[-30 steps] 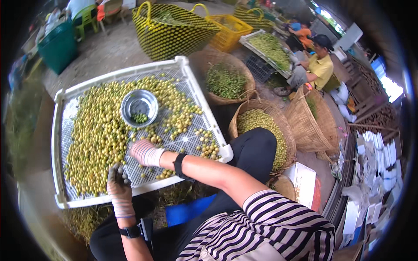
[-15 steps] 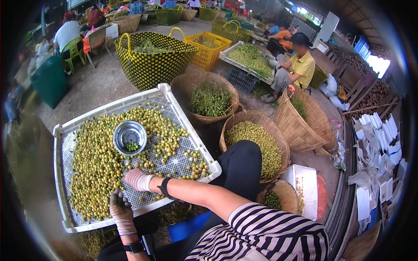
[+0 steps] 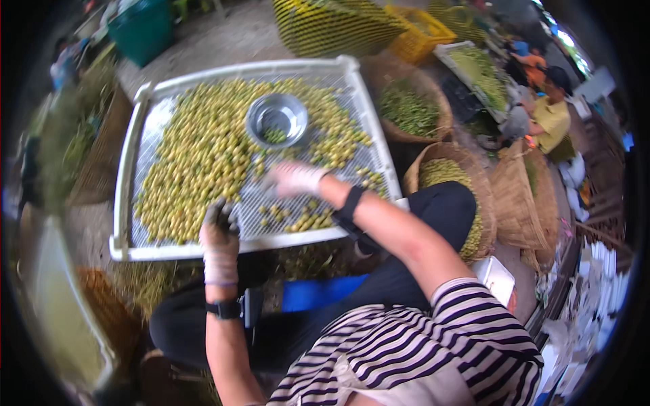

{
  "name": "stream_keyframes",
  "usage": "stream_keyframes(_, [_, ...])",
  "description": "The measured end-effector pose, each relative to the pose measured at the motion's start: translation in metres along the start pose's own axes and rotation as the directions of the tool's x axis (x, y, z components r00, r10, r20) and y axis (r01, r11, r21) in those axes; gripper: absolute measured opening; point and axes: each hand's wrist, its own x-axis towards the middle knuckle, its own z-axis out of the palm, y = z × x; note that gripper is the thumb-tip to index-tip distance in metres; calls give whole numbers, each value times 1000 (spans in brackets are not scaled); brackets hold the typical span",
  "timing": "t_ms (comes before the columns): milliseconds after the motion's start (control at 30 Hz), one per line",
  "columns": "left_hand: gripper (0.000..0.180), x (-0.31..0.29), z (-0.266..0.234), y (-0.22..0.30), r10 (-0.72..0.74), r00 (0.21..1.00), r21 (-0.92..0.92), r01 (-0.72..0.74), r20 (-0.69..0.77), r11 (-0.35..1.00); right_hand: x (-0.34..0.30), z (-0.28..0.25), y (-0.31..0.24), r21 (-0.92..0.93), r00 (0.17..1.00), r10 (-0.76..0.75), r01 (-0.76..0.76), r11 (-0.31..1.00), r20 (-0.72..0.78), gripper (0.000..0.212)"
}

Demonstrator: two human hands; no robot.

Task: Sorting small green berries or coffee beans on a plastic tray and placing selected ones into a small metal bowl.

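A white mesh tray (image 3: 162, 253) lies in front of me, covered with small round yellow-green fruits (image 3: 203, 155). On it stands a shiny metal bowl (image 3: 295, 114) with a few greener fruits (image 3: 274, 135) inside. My right hand (image 3: 296, 178), in a pale glove, is over the tray just below the bowl; motion smears its fingers. At the tray's near edge is my left hand (image 3: 221, 227), gloved with dark fingertips. Its fingers look loosely apart beside the heap, and no held object shows in them. Fewer fruits lie below my right hand, where bare mesh shows.
Right of the tray stand a wicker basket of green stems (image 3: 409, 108), a wicker basket of fruits (image 3: 482, 203) and a tilted wicker basket (image 3: 518, 199). Beyond are a yellow-black woven basket (image 3: 335, 30) and a yellow crate (image 3: 423, 40). A person in yellow (image 3: 552, 122) sits at another tray.
My view has swung, so the tray sits higher and further right in the picture. My right hand has moved away from my left, which stays by the near rim. The bowl keeps its place among the fruits.
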Motion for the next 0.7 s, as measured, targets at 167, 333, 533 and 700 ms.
stream_keyframes(167, [31, -6, 7, 11, -69, 993, -139, 55, -95, 989, -2, -20, 21, 66, 974, 103, -92, 994, -201, 24])
stream_keyframes(333, [23, -10, 22, 19, -49, 980, -119, 26, -191, 993, 9, 26, -24, -84, 968, -93, 75, 994, -233, 24])
stream_keyframes(533, [23, -12, 21, 22, -22, 983, -137, -3, -183, 991, -6, 35, -40, -228, 970, -207, 232, 946, 129, 19])
stream_keyframes(700, [23, -12, 20, 17, -14, 990, -94, 1, -139, 996, -33, 0, 1, 15, 995, 50, -49, 999, -85, 19])
